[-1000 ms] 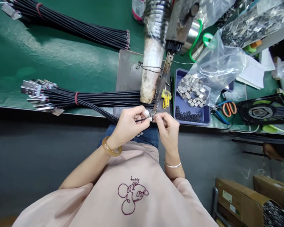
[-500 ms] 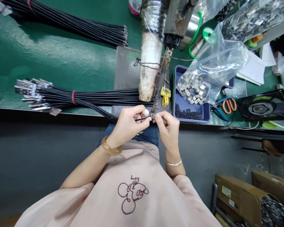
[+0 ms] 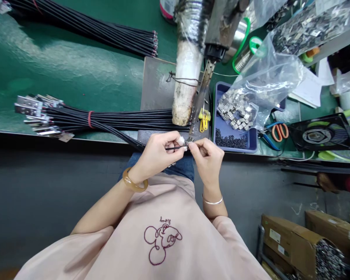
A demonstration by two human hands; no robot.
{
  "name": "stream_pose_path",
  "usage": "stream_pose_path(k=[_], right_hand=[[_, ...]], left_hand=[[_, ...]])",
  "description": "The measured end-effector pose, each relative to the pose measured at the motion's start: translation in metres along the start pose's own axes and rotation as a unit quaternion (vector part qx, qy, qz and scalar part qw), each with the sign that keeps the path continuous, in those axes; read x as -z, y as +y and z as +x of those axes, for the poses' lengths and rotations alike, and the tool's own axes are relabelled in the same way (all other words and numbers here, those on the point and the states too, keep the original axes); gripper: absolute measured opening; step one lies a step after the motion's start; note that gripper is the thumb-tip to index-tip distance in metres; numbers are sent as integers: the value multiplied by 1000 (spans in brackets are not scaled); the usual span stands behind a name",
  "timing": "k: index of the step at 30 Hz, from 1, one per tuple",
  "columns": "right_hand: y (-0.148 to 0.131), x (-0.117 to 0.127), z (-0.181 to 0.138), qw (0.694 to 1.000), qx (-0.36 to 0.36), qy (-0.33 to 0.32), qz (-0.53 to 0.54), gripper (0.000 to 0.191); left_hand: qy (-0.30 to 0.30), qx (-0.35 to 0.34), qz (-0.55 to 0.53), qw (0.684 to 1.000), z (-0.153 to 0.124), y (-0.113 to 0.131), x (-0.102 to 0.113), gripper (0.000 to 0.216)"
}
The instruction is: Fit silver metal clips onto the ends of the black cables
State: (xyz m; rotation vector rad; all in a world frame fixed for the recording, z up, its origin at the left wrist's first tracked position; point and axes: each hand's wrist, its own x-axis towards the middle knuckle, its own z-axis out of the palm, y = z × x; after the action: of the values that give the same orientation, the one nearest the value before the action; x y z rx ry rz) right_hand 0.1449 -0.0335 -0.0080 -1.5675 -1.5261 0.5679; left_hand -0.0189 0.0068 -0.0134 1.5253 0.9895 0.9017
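My left hand (image 3: 159, 155) pinches a thin black cable (image 3: 175, 148) near its end, just below the table edge. A white cover sits on one fingertip. My right hand (image 3: 208, 157) is closed on a small metal piece (image 3: 188, 144) at the cable's tip, fingertips meeting those of the left hand. A bundle of black cables (image 3: 119, 118) tied with a red band lies on the green table, its metal connectors (image 3: 32, 111) fanned out at the left. A soldering tool (image 3: 202, 91) slopes down to just above my fingers.
A blue tray (image 3: 236, 142) holds small metal shells and black bits, under a clear bag (image 3: 268, 81). A second cable bundle (image 3: 99, 29) lies at the back. Orange-handled scissors (image 3: 277, 132), a black fan (image 3: 321, 134), yellow clips (image 3: 203, 118) and cardboard boxes (image 3: 297, 237) are at right.
My hands stay pinched together at the cable tip; the right hand has shifted very slightly. The view has drifted a little.
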Motion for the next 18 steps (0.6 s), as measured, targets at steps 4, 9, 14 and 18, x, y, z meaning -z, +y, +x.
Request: stream_pose_path(k=[4, 9, 14, 18], right_hand=[[3, 6, 3, 989, -97, -34, 106, 17], [4, 7, 1, 980, -105, -27, 167, 16], [5, 11, -8, 998, -27, 22, 58, 12], [0, 16, -11, 987, 51, 141, 57, 16]], left_hand=[[-49, -11, -44, 998, 1, 1, 9, 12], [-27, 3, -94, 995, 2, 4, 12, 11], [26, -9, -65, 997, 2, 8, 4, 12], [58, 30, -91, 994, 2, 11, -3, 9]])
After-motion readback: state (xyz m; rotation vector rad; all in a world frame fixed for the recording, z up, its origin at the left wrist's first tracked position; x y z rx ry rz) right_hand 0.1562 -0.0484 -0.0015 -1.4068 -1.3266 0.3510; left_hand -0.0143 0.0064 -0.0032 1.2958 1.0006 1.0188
